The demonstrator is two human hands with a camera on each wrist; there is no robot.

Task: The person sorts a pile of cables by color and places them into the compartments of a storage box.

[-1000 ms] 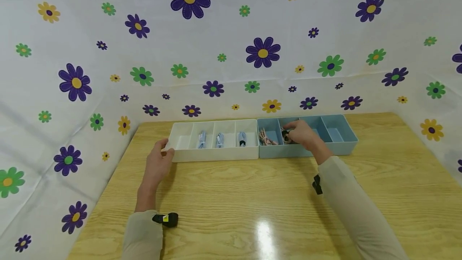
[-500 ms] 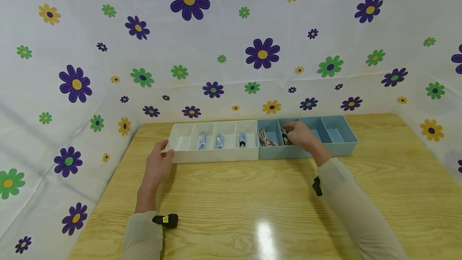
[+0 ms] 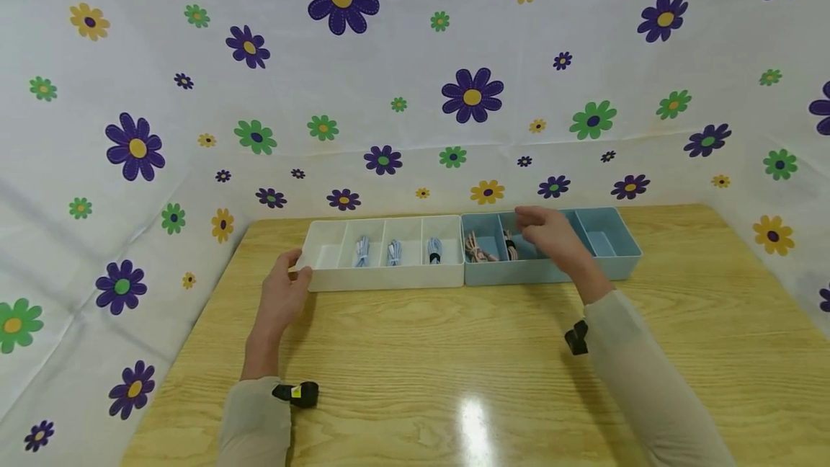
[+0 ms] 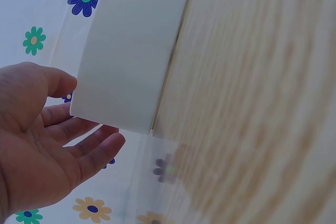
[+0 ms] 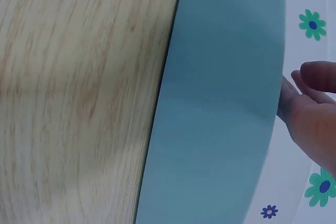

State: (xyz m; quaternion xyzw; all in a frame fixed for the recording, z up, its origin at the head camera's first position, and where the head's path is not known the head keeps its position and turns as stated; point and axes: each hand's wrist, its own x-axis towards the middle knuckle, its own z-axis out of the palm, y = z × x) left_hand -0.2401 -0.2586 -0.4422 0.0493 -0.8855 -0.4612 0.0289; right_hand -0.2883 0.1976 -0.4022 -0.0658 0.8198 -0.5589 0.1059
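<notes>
A white divided box (image 3: 389, 278) stands end to end with a blue divided box (image 3: 551, 272). My left hand (image 3: 284, 292) rests at the white box's left end, thumb by the front rim and fingers loosely bent along the end wall, as the left wrist view shows. My right hand (image 3: 556, 238) is over the blue box with its fingers extended and nothing held. Left of its fingertips, a pink cable bundle (image 3: 511, 246) with a black tie lies in the second blue compartment. Another pink cable bundle (image 3: 478, 248) lies in the first one.
Light blue cable bundles (image 3: 363, 251) lie in three white compartments; the rightmost bundle (image 3: 435, 251) has a black tie. The leftmost white compartment (image 3: 324, 247) holds nothing. A flower-patterned cloth (image 3: 402, 42) hangs behind the wooden table (image 3: 402, 373).
My right hand has let go of the pink cable bundle with the black tie, risen from the second blue compartment and shifted right. My left hand stays put.
</notes>
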